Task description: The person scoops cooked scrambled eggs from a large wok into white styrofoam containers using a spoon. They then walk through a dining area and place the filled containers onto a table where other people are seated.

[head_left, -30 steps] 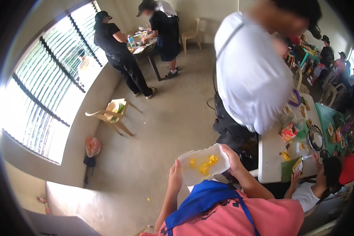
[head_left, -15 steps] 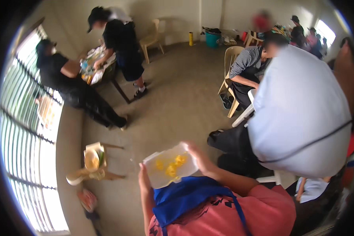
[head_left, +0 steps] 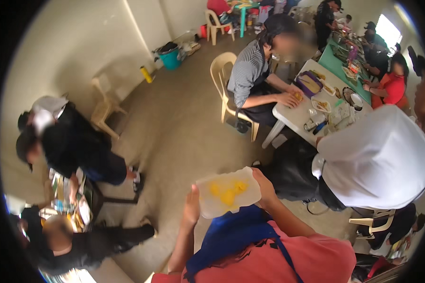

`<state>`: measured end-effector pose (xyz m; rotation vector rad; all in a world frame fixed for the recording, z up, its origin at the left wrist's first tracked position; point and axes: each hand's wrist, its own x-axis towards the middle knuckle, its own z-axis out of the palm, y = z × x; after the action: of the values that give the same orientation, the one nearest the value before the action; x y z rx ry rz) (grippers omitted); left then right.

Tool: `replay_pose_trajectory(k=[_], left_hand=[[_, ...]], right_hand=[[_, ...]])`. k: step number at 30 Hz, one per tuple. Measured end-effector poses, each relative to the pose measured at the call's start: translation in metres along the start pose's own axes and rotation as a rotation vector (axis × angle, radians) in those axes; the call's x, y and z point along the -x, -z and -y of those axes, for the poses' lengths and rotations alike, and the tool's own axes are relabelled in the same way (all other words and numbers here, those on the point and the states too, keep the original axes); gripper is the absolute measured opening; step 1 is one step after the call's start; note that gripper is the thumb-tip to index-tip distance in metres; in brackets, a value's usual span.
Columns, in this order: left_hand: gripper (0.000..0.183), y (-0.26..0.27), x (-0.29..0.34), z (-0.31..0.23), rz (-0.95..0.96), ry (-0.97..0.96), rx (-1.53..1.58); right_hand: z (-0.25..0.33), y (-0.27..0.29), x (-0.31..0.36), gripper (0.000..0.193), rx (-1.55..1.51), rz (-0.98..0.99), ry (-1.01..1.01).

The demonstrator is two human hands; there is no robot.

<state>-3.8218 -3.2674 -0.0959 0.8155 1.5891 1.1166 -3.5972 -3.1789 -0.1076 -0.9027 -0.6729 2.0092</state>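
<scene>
In front of my chest I hold a whitish, see-through food container (head_left: 207, 203) level in both hands. Several yellow lumps of food (head_left: 227, 191) show in it; I cannot tell whether a lid covers them. My left hand (head_left: 191, 206) grips the left side with the thumb up along the edge. On the opposite side, my right hand (head_left: 264, 187) has its fingers round the rim. Just below the container is my blue apron (head_left: 243, 231), over a red shirt.
To the right, a person in white (head_left: 373, 160) sits close by. A striped-sleeved person (head_left: 255, 75) handles yellow food at a white table (head_left: 288, 113) with containers. At left, people in black stand around a dark table (head_left: 97, 203). A plastic chair (head_left: 106, 108) is by the wall.
My view has swung right, bringing the white table and the seated person fully in. The container is still between both my hands and now appears more level.
</scene>
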Motion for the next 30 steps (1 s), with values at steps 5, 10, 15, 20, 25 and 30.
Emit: replay_pose_trajectory(k=[5, 10, 15, 20, 25, 30], left_hand=[[0.064, 0.034, -0.133, -0.024, -0.037, 0.012, 0.202], [0.066, 0.109, -0.249, -0.103, -0.075, -0.014, 0.279], [0.068, 0.157, -0.383, -0.141, -0.034, -0.003, 0.367], [0.069, 0.167, -0.564, -0.174, 0.096, 0.060, 0.147], [0.065, 0.139, -0.736, -0.268, 0.395, 0.022, 0.037], [0.064, 0.067, -0.877, -0.326, 0.718, -0.015, -0.114]], right_hand=[[0.038, -0.051, -0.139, 0.037, 0.201, -0.003, 0.056], [0.079, -0.149, -0.275, 0.037, 0.194, 0.096, 0.010], [0.080, -0.185, -0.417, 0.037, 0.198, 0.112, 0.019], [0.107, -0.182, -0.561, 0.036, -0.052, -0.065, -0.010], [0.184, -0.188, -0.654, 0.035, -0.026, -0.289, 0.266], [0.235, -0.155, -0.731, 0.033, -0.144, -0.530, 0.435]])
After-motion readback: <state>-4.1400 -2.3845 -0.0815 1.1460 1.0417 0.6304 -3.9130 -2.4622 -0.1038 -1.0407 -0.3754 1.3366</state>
